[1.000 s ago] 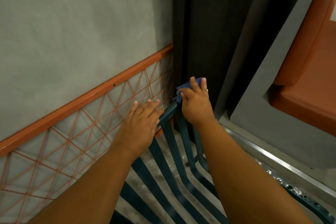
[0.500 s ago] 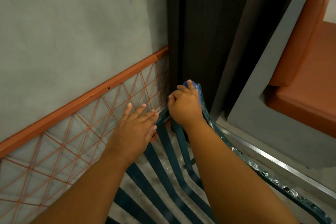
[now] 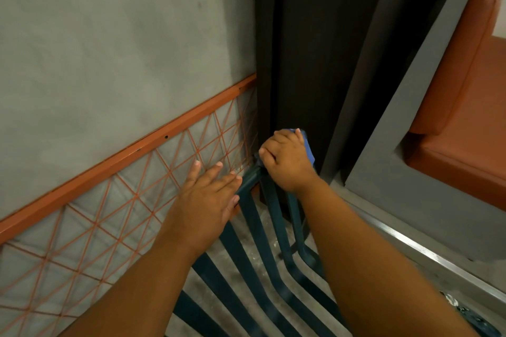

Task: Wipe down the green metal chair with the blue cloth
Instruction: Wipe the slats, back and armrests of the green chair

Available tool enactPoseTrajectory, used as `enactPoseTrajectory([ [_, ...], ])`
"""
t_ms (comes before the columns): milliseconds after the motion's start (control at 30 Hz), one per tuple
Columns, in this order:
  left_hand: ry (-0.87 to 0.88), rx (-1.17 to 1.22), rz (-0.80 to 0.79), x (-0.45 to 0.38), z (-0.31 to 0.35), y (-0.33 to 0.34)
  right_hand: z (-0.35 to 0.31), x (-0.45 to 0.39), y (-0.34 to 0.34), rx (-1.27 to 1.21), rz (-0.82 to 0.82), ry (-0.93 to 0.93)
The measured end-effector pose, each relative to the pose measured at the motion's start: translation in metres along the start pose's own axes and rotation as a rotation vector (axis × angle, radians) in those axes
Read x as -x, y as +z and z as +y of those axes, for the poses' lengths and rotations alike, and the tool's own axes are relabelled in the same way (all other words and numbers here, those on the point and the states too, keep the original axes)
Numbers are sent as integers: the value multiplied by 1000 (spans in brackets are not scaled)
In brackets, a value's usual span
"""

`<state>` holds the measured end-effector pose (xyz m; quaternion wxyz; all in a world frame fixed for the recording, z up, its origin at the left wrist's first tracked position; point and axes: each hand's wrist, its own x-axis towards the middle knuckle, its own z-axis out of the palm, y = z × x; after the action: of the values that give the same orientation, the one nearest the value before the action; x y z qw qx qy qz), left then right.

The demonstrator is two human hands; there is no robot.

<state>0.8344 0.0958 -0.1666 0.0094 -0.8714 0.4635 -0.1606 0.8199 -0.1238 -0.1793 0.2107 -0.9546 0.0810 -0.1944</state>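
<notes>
Green metal chair (image 3: 262, 216), frame centre: right hand (image 3: 287, 161) grips blue cloth (image 3: 308, 151) on top rail; left hand (image 3: 208, 197) flat, fingers straight, steadying. Keep cloth wrapped, press firmly along rail.

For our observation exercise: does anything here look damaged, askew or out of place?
Nothing stands out. The right hand grips the blue cloth on the green metal chair corner; the left hand rests flat on its top rail. The slats look straight and intact.

Chair (image 3: 247, 224) corner wedged between orange grid (image 3: 137, 200) on wall, left, and dark panel (image 3: 315, 76) directly behind. Open gaps between chair slats. Grey ledge (image 3: 410, 200) close on right; floor strip between stays passable.
</notes>
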Motion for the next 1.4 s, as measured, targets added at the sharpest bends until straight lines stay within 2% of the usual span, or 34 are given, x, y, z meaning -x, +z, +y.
enactPoseTrajectory([
  [67, -2, -1, -3, -1, 0, 0, 11, -8, -5, 67, -32, -1],
  [200, -6, 3, -4, -1, -1, 1, 0, -24, -6, 226, -95, 200],
  [267, -5, 9, 4, -1, -1, 2, -11, -21, 1, 289, -108, 131],
  [333, -8, 9, 5, -1, 0, 1, -13, -11, 5, 206, -53, -19],
  [400, -11, 17, 9, -1, 1, 0, -6, -5, 1, 122, -14, -63],
  [567, -3, 39, 21, 0, -1, 1, -11, -10, 9, 96, 128, 211],
  [667, 1, 44, 12, 0, -1, 0, -11, 5, 21, -48, 238, 68],
  [733, -2, 56, 7, 0, 0, 0, -2, 8, 17, -62, 214, 17],
  [867, -14, 71, 5, -1, 1, -3, 12, -9, 8, -34, 157, 193],
  [1000, -21, 98, -25, -1, 1, -4, 13, -9, 9, -336, 207, 517],
  [1067, -27, 118, -26, 0, 1, -5, 5, -1, 14, -399, 241, 602],
  [1100, -37, 134, -15, 0, 1, -6, -2, 5, 18, -350, 250, 563],
  [1167, -87, 204, 4, -2, 2, -8, -13, 20, 25, -279, 260, 374],
  [1267, -123, 240, -43, -16, 6, -14, -7, 32, 25, -231, 242, 118],
  [1400, -90, 186, -43, -53, 18, -17, 0, 15, 13, -92, 220, 184],
])
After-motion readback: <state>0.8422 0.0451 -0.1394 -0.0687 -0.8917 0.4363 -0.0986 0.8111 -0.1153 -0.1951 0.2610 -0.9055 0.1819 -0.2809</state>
